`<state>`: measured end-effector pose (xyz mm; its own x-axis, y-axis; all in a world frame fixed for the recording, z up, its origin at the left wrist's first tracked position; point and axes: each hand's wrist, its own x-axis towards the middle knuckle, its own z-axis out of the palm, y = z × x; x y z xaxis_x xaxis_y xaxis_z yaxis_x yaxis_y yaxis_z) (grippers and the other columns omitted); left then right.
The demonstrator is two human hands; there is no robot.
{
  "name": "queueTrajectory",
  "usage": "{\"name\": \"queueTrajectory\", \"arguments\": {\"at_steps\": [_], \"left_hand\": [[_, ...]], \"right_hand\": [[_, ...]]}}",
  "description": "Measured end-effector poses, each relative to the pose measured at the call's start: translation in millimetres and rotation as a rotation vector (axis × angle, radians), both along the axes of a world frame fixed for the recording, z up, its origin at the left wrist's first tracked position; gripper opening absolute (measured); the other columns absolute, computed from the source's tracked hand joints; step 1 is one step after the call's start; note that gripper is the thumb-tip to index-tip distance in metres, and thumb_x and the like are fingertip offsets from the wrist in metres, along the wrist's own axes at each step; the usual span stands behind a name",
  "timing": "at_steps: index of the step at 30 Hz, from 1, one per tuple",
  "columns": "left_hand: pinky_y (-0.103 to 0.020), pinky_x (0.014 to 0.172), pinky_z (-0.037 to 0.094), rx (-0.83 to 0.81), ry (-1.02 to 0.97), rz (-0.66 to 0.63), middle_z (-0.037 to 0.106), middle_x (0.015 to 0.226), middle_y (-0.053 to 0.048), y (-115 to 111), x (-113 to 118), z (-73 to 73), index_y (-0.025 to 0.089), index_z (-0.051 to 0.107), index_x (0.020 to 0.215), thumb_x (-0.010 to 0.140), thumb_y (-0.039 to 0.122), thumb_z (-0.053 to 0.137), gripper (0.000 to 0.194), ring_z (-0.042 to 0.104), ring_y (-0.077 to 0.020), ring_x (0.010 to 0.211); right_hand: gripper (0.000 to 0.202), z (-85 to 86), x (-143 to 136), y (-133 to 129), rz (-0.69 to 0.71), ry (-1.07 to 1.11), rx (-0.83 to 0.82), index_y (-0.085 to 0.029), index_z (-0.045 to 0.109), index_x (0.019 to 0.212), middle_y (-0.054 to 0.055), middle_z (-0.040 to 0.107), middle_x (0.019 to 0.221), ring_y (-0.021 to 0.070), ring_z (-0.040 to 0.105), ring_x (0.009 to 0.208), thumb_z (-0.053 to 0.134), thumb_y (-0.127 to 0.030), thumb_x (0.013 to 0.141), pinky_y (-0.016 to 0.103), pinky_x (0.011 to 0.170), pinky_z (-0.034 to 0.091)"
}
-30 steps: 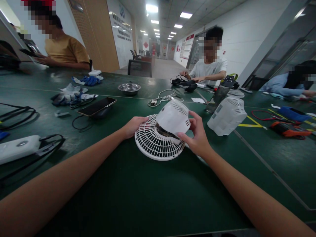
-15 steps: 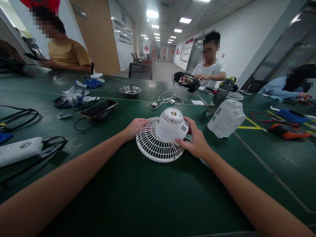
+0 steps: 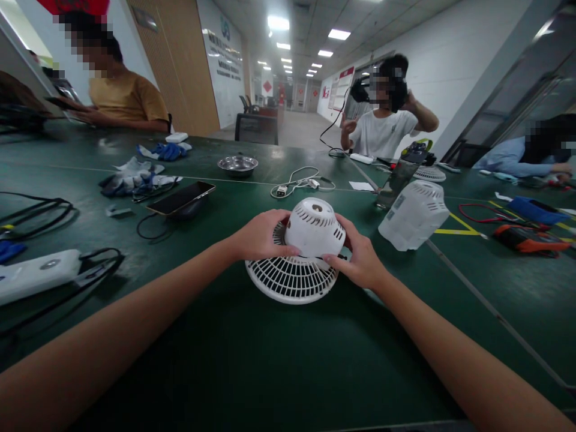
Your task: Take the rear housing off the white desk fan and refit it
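Note:
In front of me on the green table is a white fan part: a round slotted motor housing on top of a wide fan grille. My left hand grips the housing's left side, its thumb across the front. On the opposite side my right hand holds the housing, thumb at its lower front edge. A thin dark gap shows between housing and grille near the thumbs. To the right stands a separate white plastic casing with side vents.
Behind the fan lie a white cable and a metal bowl. A phone, gloves and a white power strip are on the left. A bottle and an orange multimeter are on the right. Other people sit around.
My left hand has moved from the grille's rim to the housing's left side. The grille now sits slightly lower at the front. The person opposite has raised a black headset to the head.

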<state>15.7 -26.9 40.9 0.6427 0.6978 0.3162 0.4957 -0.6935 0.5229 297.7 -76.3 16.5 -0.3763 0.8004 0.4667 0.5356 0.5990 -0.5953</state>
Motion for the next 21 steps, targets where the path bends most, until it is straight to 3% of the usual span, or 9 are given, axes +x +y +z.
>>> {"name": "queueTrajectory", "arguments": {"at_steps": [7, 13, 21], "left_hand": [[-0.051, 0.096, 0.05, -0.046, 0.047, -0.09, 0.065, 0.132, -0.018, -0.7, -1.1, 4.1, 0.016, 0.056, 0.137, 0.069, 0.06, 0.081, 0.085, 0.062, -0.0345, 0.118], [-0.049, 0.095, 0.053, -0.082, -0.017, -0.147, 0.066, 0.132, -0.017, 0.6, -1.5, 2.0, 0.018, 0.054, 0.139, 0.071, 0.055, 0.082, 0.082, 0.064, -0.0333, 0.118], [-0.049, 0.096, 0.052, -0.13, -0.022, -0.117, 0.067, 0.129, -0.017, -2.8, -0.3, 4.9, 0.016, 0.057, 0.135, 0.07, 0.055, 0.082, 0.08, 0.064, -0.0334, 0.117]], "right_hand": [[0.088, 2.1, 2.1, -1.7, 0.113, -0.038, 0.056, -0.029, 0.033, 0.153, 0.012, 0.06, 0.138, 0.0337, 0.065, 0.113, 0.077, -0.047, 0.079, 0.055, 0.094, 0.057], [0.091, 2.7, -3.3, -2.7, 0.047, -0.079, 0.057, -0.027, 0.032, 0.152, 0.015, 0.056, 0.145, 0.037, 0.06, 0.125, 0.079, -0.051, 0.078, 0.06, 0.105, 0.049], [0.092, 1.2, -7.7, -3.7, -0.003, -0.04, 0.023, -0.026, 0.035, 0.151, 0.015, 0.059, 0.142, 0.037, 0.062, 0.122, 0.081, -0.053, 0.076, 0.06, 0.104, 0.05]]}}
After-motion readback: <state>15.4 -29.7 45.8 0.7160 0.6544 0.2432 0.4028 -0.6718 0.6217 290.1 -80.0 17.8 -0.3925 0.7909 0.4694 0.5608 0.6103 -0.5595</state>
